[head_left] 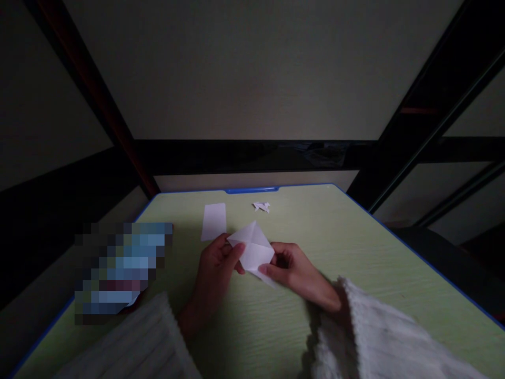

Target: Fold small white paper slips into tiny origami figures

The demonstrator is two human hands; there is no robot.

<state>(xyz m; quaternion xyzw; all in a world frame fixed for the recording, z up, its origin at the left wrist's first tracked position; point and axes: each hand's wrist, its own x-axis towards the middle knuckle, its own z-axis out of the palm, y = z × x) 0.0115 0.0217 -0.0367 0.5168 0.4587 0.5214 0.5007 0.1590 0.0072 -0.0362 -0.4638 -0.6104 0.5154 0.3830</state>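
A folded sheet of white paper (pixel 255 245) is held up between my two hands, its crossing creases showing on the face toward me. My left hand (pixel 221 260) grips its left side, thumb on top and fingers behind. On the lower right, my right hand (pixel 292 268) pinches the paper between thumb and fingers, and a pointed flap sticks out below. Beyond the hands lies a small folded paper figure (pixel 261 207). A flat white paper rectangle (pixel 214 221) rests just past my left hand.
The pale green table (pixel 379 273) has a blue edge and a blue handle-like strip (pixel 252 190) at its far side. A blurred-out flat object (pixel 128 268) lies at the left. Panels with dark frames stand behind the table.
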